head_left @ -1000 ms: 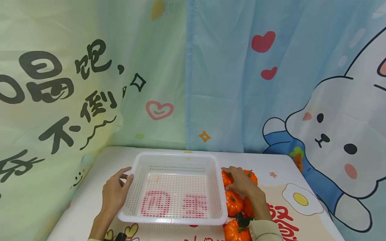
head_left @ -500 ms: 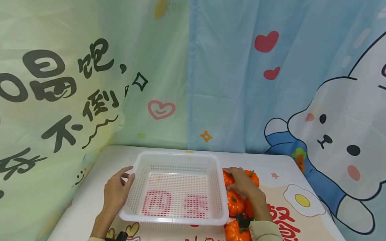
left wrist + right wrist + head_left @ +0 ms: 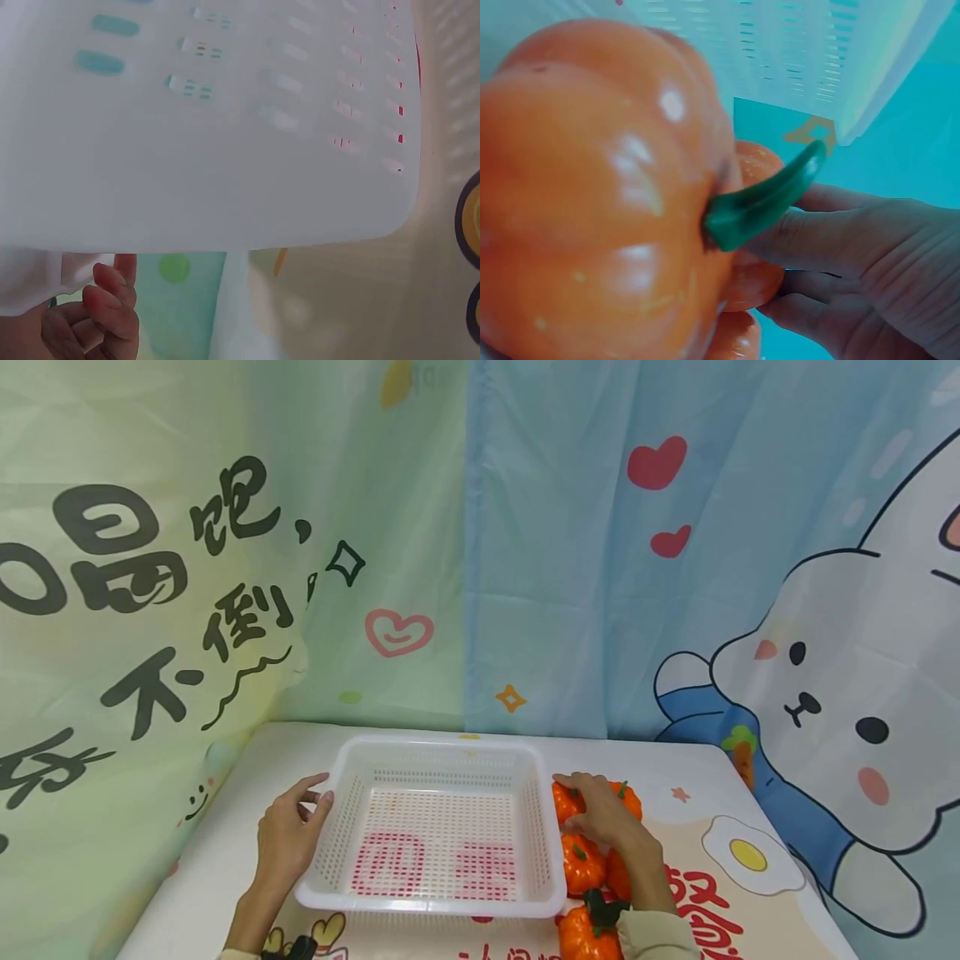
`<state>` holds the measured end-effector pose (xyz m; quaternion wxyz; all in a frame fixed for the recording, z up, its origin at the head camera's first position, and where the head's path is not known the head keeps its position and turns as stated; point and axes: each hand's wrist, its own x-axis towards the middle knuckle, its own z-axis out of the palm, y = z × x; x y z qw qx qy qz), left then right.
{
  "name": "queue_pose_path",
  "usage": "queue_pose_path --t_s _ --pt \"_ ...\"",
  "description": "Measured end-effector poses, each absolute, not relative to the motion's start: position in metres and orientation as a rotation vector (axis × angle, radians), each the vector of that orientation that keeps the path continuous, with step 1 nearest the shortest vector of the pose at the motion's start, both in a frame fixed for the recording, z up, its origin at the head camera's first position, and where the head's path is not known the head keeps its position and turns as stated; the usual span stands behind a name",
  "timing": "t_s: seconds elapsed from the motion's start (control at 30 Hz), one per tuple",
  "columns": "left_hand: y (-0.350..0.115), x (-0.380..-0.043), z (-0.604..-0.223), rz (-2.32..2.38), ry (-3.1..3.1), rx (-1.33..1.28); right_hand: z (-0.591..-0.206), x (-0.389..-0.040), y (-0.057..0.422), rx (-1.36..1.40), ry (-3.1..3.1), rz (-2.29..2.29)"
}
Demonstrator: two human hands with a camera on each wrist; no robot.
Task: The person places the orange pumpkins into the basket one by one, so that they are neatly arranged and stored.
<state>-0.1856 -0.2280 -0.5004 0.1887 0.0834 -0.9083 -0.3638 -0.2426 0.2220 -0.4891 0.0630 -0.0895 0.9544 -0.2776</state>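
Note:
A white perforated plastic basket (image 3: 427, 907) sits between the hands, with nothing in it. My left hand (image 3: 288, 835) is at its left side, thumb and index tips right at the rim. In the left wrist view, loosely bent fingers (image 3: 112, 315) show beside the basket's wall (image 3: 225, 195). My right hand (image 3: 609, 817) reaches over a group of glossy orange pumpkins along the basket's right side. Its thumb and fingers are around a far pumpkin (image 3: 566, 806), partly hidden. A nearer pumpkin (image 3: 592, 187) with a curved green stem fills much of the right wrist view.
More pumpkins lie nearer me, one (image 3: 582, 864) beside the basket wall and another (image 3: 588, 933) at the front by the right sleeve (image 3: 656, 935). A printed cloth covers the table (image 3: 675, 760). Behind it hangs a patterned curtain (image 3: 532, 527).

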Motion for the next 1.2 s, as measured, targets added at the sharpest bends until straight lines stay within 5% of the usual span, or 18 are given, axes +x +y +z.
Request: queue_pose_path --t_s 1.2 --pt "-0.229 -0.185 -0.499 -1.114 -2.527 0.204 -0.451 -0.213 0.220 -0.205 2.856 -0.883"
